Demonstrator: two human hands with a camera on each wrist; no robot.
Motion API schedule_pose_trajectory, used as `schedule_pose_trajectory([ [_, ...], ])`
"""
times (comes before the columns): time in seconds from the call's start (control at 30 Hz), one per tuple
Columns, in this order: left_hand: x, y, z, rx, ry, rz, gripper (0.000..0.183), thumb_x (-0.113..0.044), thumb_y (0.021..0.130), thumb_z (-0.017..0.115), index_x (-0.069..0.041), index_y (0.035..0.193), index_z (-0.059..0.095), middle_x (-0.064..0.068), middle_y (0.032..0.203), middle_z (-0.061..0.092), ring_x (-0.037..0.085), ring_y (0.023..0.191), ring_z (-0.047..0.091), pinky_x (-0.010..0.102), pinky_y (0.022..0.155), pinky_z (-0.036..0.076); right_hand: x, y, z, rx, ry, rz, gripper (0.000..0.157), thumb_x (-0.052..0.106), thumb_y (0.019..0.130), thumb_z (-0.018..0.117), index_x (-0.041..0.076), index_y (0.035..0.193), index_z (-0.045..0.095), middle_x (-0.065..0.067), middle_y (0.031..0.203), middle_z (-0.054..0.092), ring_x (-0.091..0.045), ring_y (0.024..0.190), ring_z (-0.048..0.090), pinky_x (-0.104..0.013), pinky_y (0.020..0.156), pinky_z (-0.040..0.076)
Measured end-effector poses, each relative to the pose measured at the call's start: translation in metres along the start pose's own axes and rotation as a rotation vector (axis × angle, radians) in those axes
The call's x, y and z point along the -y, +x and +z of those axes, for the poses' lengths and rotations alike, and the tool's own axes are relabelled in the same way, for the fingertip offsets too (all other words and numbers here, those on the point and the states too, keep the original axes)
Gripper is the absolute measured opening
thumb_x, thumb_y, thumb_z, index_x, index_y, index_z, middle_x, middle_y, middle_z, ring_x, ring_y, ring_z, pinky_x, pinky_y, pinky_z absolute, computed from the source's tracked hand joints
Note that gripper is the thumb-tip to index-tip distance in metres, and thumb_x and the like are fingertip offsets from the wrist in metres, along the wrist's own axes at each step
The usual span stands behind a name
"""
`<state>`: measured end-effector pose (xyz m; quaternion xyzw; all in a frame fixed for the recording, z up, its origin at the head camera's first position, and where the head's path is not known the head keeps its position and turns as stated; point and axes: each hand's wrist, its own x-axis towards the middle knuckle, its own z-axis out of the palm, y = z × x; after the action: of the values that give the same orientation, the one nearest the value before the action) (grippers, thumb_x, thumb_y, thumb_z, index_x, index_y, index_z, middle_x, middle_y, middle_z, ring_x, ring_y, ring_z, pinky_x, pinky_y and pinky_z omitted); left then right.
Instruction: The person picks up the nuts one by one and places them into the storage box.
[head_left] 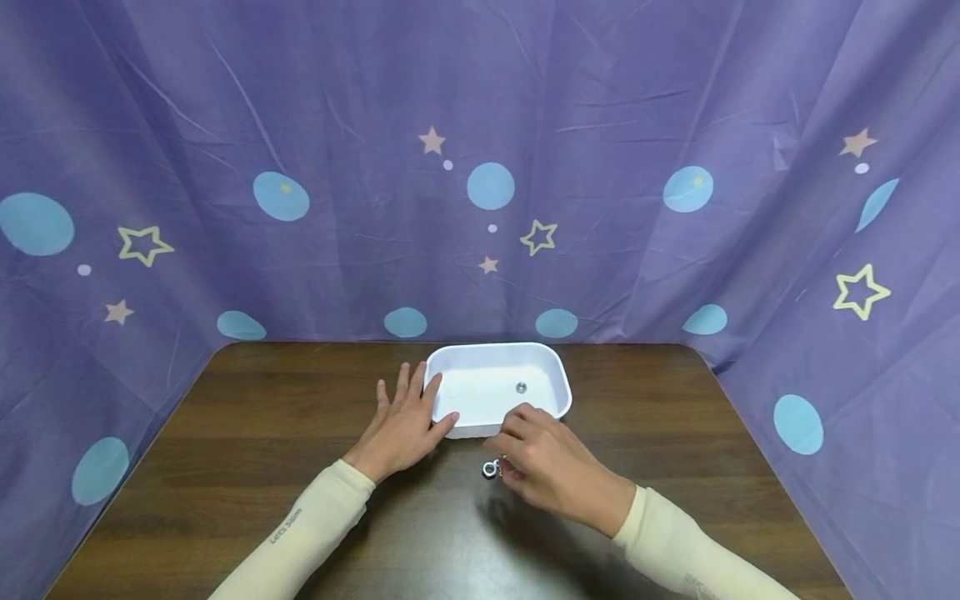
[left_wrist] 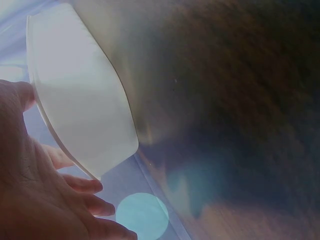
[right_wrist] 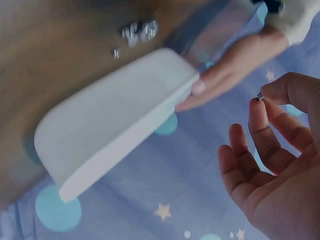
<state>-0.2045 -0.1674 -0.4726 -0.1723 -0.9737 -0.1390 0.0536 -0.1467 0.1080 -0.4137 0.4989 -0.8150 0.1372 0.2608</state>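
We spread our left hand (head_left: 405, 427) against the white tub (head_left: 476, 400) and pinch a small metallic piece (right_wrist: 259, 97) in our right hand (head_left: 553, 464), near shiny pieces (right_wrist: 148, 31) on the brown wood-grained table (head_left: 187, 467). The tub stands by the far edge, with purple star-printed curtains (head_left: 600, 100) behind and alongside.

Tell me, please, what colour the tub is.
The tub is white, seen best in the head view.

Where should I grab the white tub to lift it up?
Probably by the rim at both short ends, one hand coming from the left, the other from the right. The white tub is longer side to side, stands upright and is open on top, so those edges should be grippable. The left hand touches its left end.
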Motion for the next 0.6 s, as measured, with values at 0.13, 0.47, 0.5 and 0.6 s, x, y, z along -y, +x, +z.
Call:
schedule_pose_trajectory([
  [0.13, 0.001, -0.001, 0.000, 0.000, 0.003, 0.000, 0.085, -0.061, 0.111, 0.053, -0.002, 0.170, 0.038, 0.030, 0.178, 0.022, 0.055, 0.165, 0.012, 0.086, 0.120, 0.015, -0.010, 0.008, -0.009, -0.021, -0.018, 0.033, 0.030, 0.000, 0.076, 0.087, 0.012, 0.103, 0.081, 0.005, 0.091, 0.066, -0.018, 0.090, 0.061, -0.033, 0.080, 0.055],
  [0.47, 0.002, -0.002, 0.001, -0.002, 0.002, 0.002, 0.084, -0.062, 0.112, 0.051, -0.002, 0.170, 0.039, 0.030, 0.178, 0.021, 0.055, 0.165, 0.012, 0.086, 0.121, 0.015, -0.025, 0.019, -0.012, -0.036, -0.042, 0.062, 0.028, 0.001, 0.079, 0.088, 0.012, 0.104, 0.081, 0.003, 0.094, 0.069, -0.020, 0.096, 0.064, -0.034, 0.083, 0.056],
  [0.5, 0.002, -0.002, 0.001, 0.000, 0.002, 0.000, 0.084, -0.062, 0.112, 0.051, -0.002, 0.170, 0.039, 0.030, 0.179, 0.021, 0.055, 0.165, 0.012, 0.086, 0.121, 0.014, -0.026, 0.021, -0.010, -0.028, -0.045, 0.066, 0.027, 0.002, 0.080, 0.088, 0.012, 0.104, 0.082, 0.003, 0.094, 0.069, -0.021, 0.096, 0.064, -0.034, 0.083, 0.056],
  [0.6, 0.002, -0.002, 0.001, 0.004, 0.000, -0.001, 0.084, -0.063, 0.112, 0.050, -0.003, 0.170, 0.038, 0.030, 0.179, 0.020, 0.055, 0.165, 0.011, 0.086, 0.121, 0.014, -0.033, 0.026, -0.003, 0.001, -0.049, 0.084, 0.026, 0.002, 0.081, 0.087, 0.011, 0.105, 0.083, 0.002, 0.094, 0.071, -0.021, 0.095, 0.064, -0.035, 0.083, 0.055],
])
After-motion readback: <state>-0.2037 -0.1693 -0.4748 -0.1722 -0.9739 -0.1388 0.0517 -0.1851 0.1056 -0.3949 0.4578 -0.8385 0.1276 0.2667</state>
